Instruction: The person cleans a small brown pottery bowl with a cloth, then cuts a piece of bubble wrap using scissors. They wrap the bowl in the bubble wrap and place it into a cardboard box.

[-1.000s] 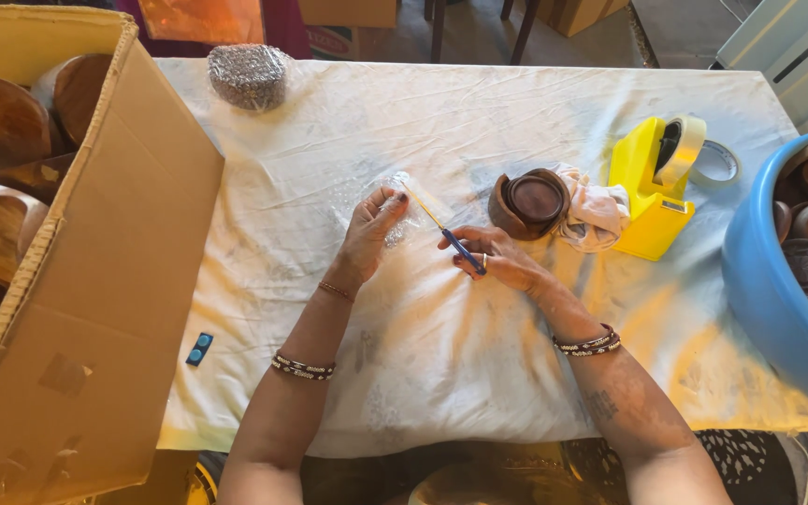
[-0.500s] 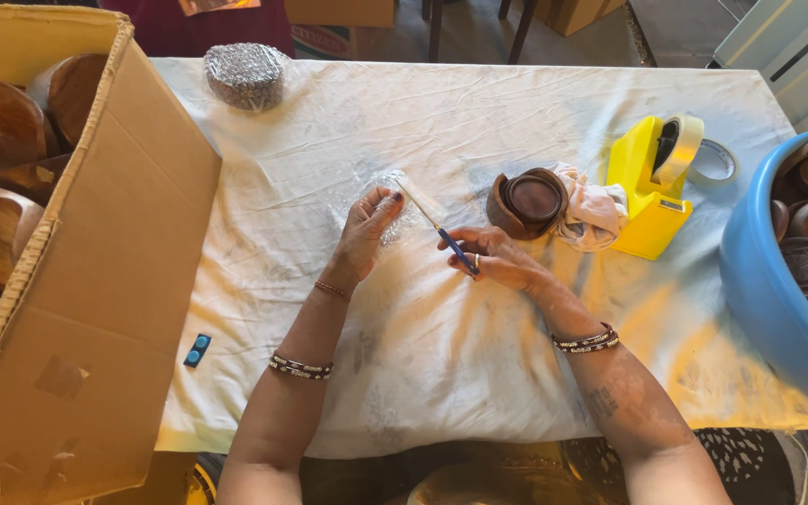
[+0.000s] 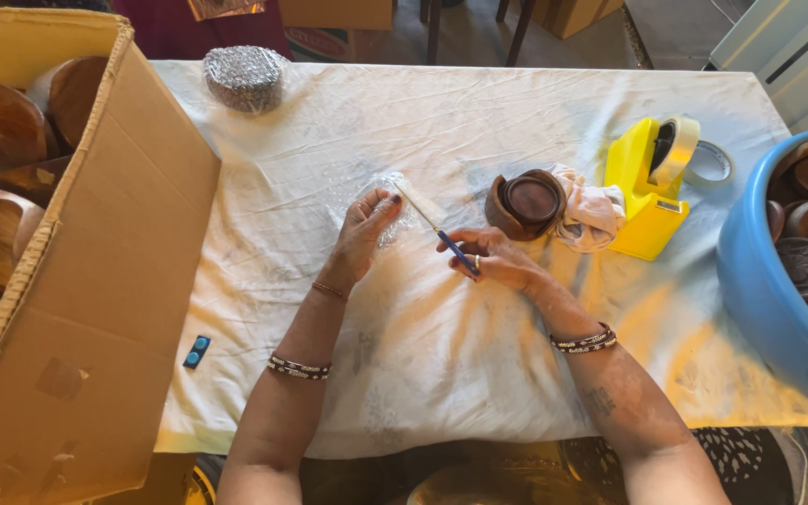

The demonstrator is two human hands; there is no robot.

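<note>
My left hand (image 3: 364, 234) presses flat on a sheet of clear bubble wrap (image 3: 387, 204) lying on the white cloth of the table (image 3: 441, 112). My right hand (image 3: 495, 259) grips a thin blue-handled knife (image 3: 437, 230), its pale blade angled up and left across the wrap beside my left fingertips. A dark brown wooden bowl (image 3: 526, 203) sits just behind my right hand, leaning against a crumpled white rag (image 3: 591, 215).
A yellow tape dispenser (image 3: 649, 182) with a tape roll stands right of the rag. A blue tub (image 3: 778, 281) of dark wooden pieces is at the right edge. A big cardboard box (image 3: 77, 271) of wooden bowls fills the left. A wrapped round bundle (image 3: 245, 77) lies at the back.
The knife and my right hand have shifted slightly along the wrap; my left hand keeps pressing on it. Little else differs.
</note>
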